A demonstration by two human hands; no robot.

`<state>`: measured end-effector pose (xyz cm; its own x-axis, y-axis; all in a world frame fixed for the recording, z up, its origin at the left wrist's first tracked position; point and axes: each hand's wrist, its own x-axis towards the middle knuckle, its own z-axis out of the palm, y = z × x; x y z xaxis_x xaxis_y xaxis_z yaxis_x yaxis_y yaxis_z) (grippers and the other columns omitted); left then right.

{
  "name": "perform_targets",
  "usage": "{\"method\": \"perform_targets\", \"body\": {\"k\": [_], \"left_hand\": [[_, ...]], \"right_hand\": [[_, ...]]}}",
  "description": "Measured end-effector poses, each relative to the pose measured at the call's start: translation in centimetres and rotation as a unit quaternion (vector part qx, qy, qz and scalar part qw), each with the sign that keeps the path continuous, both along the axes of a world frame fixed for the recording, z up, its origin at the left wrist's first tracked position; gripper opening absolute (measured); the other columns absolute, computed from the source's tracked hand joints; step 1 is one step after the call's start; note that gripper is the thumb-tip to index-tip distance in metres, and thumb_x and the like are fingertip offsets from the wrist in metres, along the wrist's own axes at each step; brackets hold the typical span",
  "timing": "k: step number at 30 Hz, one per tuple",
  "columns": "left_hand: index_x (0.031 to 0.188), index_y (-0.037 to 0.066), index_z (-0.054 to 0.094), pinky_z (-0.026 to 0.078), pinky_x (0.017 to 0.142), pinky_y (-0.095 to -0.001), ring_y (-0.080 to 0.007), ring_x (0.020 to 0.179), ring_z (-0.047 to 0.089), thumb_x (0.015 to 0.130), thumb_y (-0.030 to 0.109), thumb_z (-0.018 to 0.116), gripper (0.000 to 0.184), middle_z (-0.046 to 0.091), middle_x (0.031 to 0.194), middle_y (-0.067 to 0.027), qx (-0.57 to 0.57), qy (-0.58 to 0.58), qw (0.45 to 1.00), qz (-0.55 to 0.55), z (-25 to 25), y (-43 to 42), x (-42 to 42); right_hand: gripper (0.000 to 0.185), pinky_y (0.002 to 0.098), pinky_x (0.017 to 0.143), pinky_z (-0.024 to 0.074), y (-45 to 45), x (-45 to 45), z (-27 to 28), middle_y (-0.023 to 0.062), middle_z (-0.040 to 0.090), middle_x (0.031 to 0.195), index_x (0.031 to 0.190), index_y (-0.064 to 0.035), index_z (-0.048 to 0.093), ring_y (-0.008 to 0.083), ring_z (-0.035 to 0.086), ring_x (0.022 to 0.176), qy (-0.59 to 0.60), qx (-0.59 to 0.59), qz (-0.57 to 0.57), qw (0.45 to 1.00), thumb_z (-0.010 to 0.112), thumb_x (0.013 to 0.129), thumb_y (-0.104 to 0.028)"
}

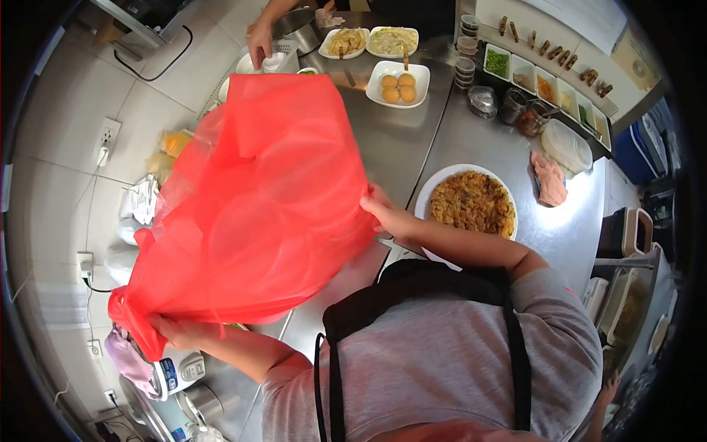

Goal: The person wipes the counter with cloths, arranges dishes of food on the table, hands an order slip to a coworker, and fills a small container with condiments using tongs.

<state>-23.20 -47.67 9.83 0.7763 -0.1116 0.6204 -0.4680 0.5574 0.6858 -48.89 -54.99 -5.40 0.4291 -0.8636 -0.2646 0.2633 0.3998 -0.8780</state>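
Note:
A large red plastic bag (265, 199) is spread out in front of me, slightly see-through, with faint round shapes showing through it. My left hand (175, 331) is closed on its gathered lower left corner. At the bag's right edge, my right hand (377, 210) pinches the plastic, with some fingers hidden behind it. Right of that hand, partly under my forearm, a white plate (425, 193) holds a flat browned food (471, 202). What lies behind the bag is mostly hidden.
Another person's hand (259, 46) reaches over white dishes at the back. A square dish of round golden balls (398, 88) and two dishes of food stand on the steel counter (420, 136). Garnish trays (545, 87) line the right, near a pink cloth (549, 179). A rice cooker (180, 370) sits lower left.

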Motion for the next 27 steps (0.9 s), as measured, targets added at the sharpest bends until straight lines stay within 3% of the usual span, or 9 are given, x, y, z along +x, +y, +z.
{"method": "perform_targets", "body": {"k": [4, 6, 7, 8, 10, 13, 16, 21, 27], "left_hand": [[0.107, -0.001, 0.047, 0.041, 0.080, -0.0336, -0.0229, 0.093, 0.049, 0.078, 0.014, 0.049, 0.032, 0.048, 0.109, -0.0116, 0.018, -0.041, 0.999, -0.001, -0.8, 1.0, 1.7], [0.110, 0.000, 0.045, 0.041, 0.081, -0.0359, -0.0239, 0.094, 0.049, 0.077, 0.015, 0.051, 0.037, 0.047, 0.111, -0.0135, 0.025, -0.063, 0.998, -0.018, -1.6, 2.0, 3.5], [0.112, 0.000, 0.044, 0.041, 0.082, -0.0370, -0.0245, 0.095, 0.049, 0.077, 0.016, 0.051, 0.040, 0.046, 0.112, -0.0145, 0.030, -0.075, 0.996, -0.025, -2.2, 2.7, 4.6], [0.114, 0.000, 0.042, 0.041, 0.084, -0.0380, -0.0263, 0.098, 0.049, 0.077, 0.019, 0.051, 0.043, 0.045, 0.113, -0.0153, 0.052, -0.069, 0.996, -0.027, -2.9, 3.4, 5.8], [0.116, 0.000, 0.040, 0.041, 0.084, -0.0385, -0.0272, 0.098, 0.049, 0.077, 0.020, 0.051, 0.045, 0.044, 0.115, -0.0156, 0.053, -0.032, 0.997, -0.055, -2.9, 4.2, 5.2], [0.119, 0.002, 0.036, 0.042, 0.084, -0.0393, -0.0279, 0.102, 0.047, 0.080, 0.023, 0.050, 0.046, 0.041, 0.118, -0.0145, 0.081, -0.014, 0.992, -0.095, -2.7, 5.1, 4.8], [0.119, 0.003, 0.037, 0.041, 0.085, -0.0412, -0.0280, 0.104, 0.044, 0.082, 0.022, 0.049, 0.044, 0.039, 0.121, -0.0125, 0.098, -0.001, 0.991, -0.095, -2.6, 5.2, 4.5], [0.121, 0.003, 0.035, 0.040, 0.086, -0.0371, -0.0256, 0.103, 0.045, 0.082, 0.023, 0.049, 0.046, 0.039, 0.121, -0.0127, 0.116, 0.025, 0.992, -0.041, -2.1, 4.9, 2.7], [0.120, 0.002, 0.036, 0.039, 0.085, -0.0351, -0.0247, 0.101, 0.046, 0.081, 0.025, 0.051, 0.048, 0.040, 0.120, -0.0139, 0.129, 0.043, 0.990, 0.020, -2.0, 4.7, 1.9]], "right_hand": [[0.075, 0.0339, 0.093, 0.0291, -3.5, -3.1, -1.7, 0.0164, 0.033, 0.125, 0.128, 0.0012, 0.015, 0.0226, 0.032, 0.116, 0.118, -0.006, 0.073, 0.990, 0.046, 0.079, -0.046], [0.078, 0.0340, 0.080, 0.0393, -7.8, -6.6, -2.1, 0.0152, 0.044, 0.112, 0.130, -0.0030, 0.014, 0.0225, 0.046, 0.098, 0.216, -0.054, -0.077, 0.972, 0.047, 0.076, -0.050], [0.076, 0.0347, 0.062, 0.0432, -11.4, -8.4, -4.0, 0.0117, 0.050, 0.096, 0.128, -0.0065, 0.022, 0.0209, 0.052, 0.074, 0.227, 0.042, -0.175, 0.957, 0.050, 0.073, -0.051], [0.076, 0.0344, 0.051, 0.0419, -13.5, -9.6, -4.0, 0.0095, 0.050, 0.085, 0.127, -0.0066, 0.023, 0.0188, 0.050, 0.062, 0.256, 0.042, -0.293, 0.920, 0.051, 0.072, -0.051], [0.062, 0.0342, 0.050, 0.0420, -17.9, -11.6, -6.2, 0.0096, 0.052, 0.080, 0.122, -0.0068, 0.028, 0.0186, 0.052, 0.063, 0.298, 0.100, -0.341, 0.886, 0.048, 0.076, -0.043], [0.049, 0.0327, 0.052, 0.0446, -22.5, -13.4, -9.9, 0.0102, 0.053, 0.089, 0.122, -0.0152, 0.024, 0.0171, 0.053, 0.059, 0.131, 0.134, -0.208, 0.960, 0.044, 0.079, -0.029], [0.041, 0.0306, 0.044, 0.0441, -22.4, -10.5, -9.8, 0.0095, 0.053, 0.082, 0.116, -0.0147, 0.029, 0.0171, 0.052, 0.051, 0.171, 0.095, -0.327, 0.925, 0.043, 0.079, -0.019], [0.043, 0.0290, 0.033, 0.0398, -20.2, -3.3, -8.8, 0.0116, 0.053, 0.081, 0.115, -0.0140, 0.027, 0.0170, 0.051, 0.044, 0.125, 0.097, -0.273, 0.949, 0.044, 0.076, -0.009], [0.038, 0.0343, 0.034, 0.0410, -18.7, 3.7, -8.5, 0.0145, 0.055, 0.070, 0.111, -0.0073, 0.023, 0.0232, 0.053, 0.043, 0.130, 0.101, -0.245, 0.956, 0.041, 0.077, -0.009]]}}
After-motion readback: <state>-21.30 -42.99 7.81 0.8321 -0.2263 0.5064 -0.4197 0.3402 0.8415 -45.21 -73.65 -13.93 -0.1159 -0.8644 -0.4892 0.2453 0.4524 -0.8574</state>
